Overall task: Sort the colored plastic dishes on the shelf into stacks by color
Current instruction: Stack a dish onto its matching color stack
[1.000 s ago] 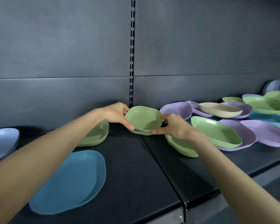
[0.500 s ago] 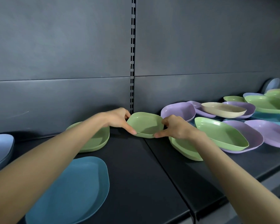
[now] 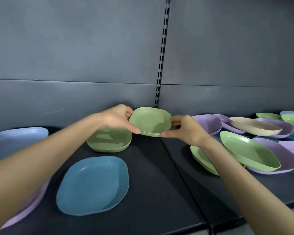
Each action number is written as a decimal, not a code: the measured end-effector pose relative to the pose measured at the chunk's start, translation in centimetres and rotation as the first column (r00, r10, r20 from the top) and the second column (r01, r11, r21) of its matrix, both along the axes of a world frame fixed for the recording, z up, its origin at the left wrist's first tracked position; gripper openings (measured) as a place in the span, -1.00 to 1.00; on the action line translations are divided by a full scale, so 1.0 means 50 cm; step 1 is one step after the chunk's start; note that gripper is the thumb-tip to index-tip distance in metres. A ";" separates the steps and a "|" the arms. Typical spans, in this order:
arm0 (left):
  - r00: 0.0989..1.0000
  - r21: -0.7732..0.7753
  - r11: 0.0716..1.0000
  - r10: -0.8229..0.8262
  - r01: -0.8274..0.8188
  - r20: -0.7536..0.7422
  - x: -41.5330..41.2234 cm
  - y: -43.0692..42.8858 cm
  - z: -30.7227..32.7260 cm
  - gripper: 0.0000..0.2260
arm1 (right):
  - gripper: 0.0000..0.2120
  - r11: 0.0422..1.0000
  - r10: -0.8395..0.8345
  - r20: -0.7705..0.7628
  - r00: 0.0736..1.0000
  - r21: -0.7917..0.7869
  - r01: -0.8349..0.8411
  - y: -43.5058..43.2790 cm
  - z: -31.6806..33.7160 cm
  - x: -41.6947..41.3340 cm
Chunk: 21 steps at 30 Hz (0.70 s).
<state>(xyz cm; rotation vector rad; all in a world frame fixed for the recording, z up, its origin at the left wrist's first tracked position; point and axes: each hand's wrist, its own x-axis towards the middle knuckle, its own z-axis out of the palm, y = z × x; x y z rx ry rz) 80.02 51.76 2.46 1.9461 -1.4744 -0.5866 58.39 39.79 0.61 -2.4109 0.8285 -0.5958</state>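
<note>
Head view centres on a small green pair (image 3: 150,122): two nested green dishes, tilted toward the camera at the back of the shelf (image 3: 159,184), just in front of the slotted upright (image 3: 161,65). I cannot tell whether the lower rim touches the shelf. The left hand (image 3: 116,118) pinches the pair's left edge, thumb on the near rim and fingers curled behind. The right hand (image 3: 187,128) pinches the right edge the same way.

Just left of the pair, partly under the left hand, sits a green stack (image 3: 109,141) of larger dishes, so the green sorting looks under way. Nearer the shelf's front lies a teal dish (image 3: 92,185), seemingly two nested. At the far left is a pale blue dish (image 3: 15,141), and a lilac dish (image 3: 24,212) shows beneath the left forearm.

Right of the hands, much is left to do. A flat green dish (image 3: 200,156) lies under the right forearm. A long green dish (image 3: 248,150) leans on a purple dish (image 3: 278,160). Behind them a rear purple dish (image 3: 207,122), a beige dish (image 3: 255,127) and a far green dish (image 3: 268,116) overlap in a mixed jumble, with more teal showing at the right edge.

I judge the task to be in its early-to-middle part. A few colour groups are begun on the left, while most of the right heap awaits sorting.
</note>
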 end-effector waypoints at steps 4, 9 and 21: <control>0.995 -0.062 0.995 0.072 -0.077 -0.074 0.026 0.093 0.010 -0.50 | -0.55 0.995 0.104 0.089 0.991 -0.002 -0.104 0.052 0.002 0.049; 0.973 -0.076 0.980 0.172 -0.185 -0.152 0.047 0.187 -0.011 -0.34 | -0.53 0.969 0.217 0.163 0.963 0.084 -0.233 0.106 -0.017 0.099; 0.956 0.079 0.962 0.269 -0.261 -0.119 0.083 0.226 -0.034 -0.51 | -0.41 0.956 0.228 0.110 0.967 0.165 -0.244 0.136 -0.060 0.148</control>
